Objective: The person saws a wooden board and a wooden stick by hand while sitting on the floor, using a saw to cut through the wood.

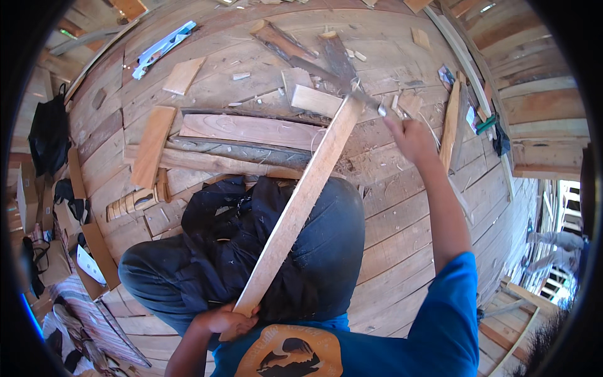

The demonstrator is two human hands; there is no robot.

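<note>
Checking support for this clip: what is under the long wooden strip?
The long wooden strip crosses a dark cloth on the lap; its far end rests on stacked boards. The left hand covers its near end.

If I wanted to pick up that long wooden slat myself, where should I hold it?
Probably at the near end of the long wooden slat, coming from below, where the left hand grips it now. The far end rests on a wood block beside the right hand's tool.

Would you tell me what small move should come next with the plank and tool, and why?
Probably bring the tool down onto the plank's far end: the right hand holds it there, and the left hand steadies the near end.
</note>
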